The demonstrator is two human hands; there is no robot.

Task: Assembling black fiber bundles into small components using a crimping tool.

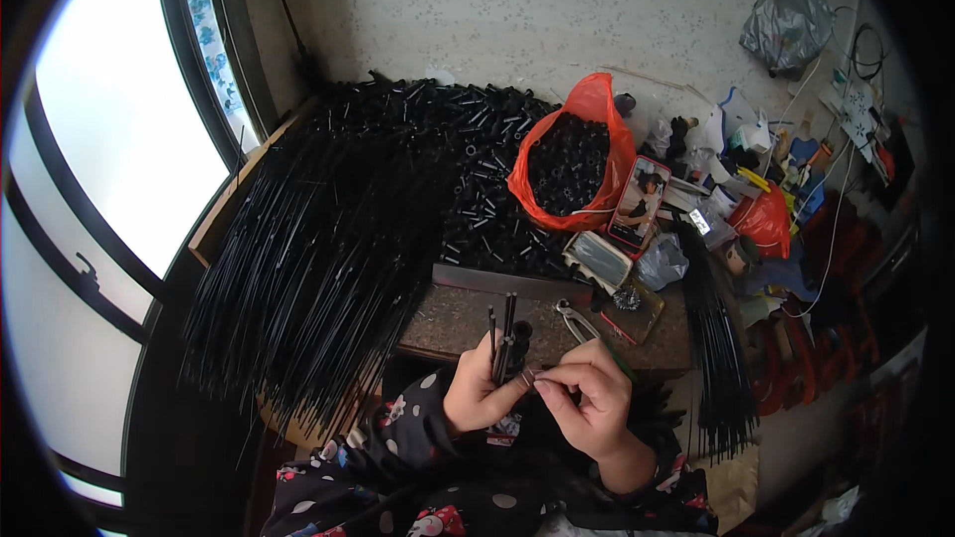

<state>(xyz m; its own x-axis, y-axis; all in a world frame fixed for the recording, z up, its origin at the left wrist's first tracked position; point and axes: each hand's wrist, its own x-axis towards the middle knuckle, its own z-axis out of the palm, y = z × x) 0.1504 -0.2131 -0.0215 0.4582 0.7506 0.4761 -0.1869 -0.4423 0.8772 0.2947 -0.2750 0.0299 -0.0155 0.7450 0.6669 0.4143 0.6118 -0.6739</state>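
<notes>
My left hand [474, 396] is closed around a few thin black rods [510, 314], which stand up out of the fist. A short black tubular piece [522, 331] is gripped along with them, its round end facing up. Close beside it, my right hand [589, 400] pinches thumb and forefinger together at a thin, wire-like bit [530, 375] by the left fingertips; its exact kind is too small to make out. Both hands are in front of the table's near edge. Just beyond the right hand lie metal pincers [569, 316] with a green handle.
Long black rods [298, 259] hang over the table's left front. Short black tubes [482, 204] are heaped behind a low metal strip [507, 281]. A red plastic bag [594, 97] holds small black ring-like parts; a phone [639, 201] leans beside it. Another rod bundle [711, 358] lies right.
</notes>
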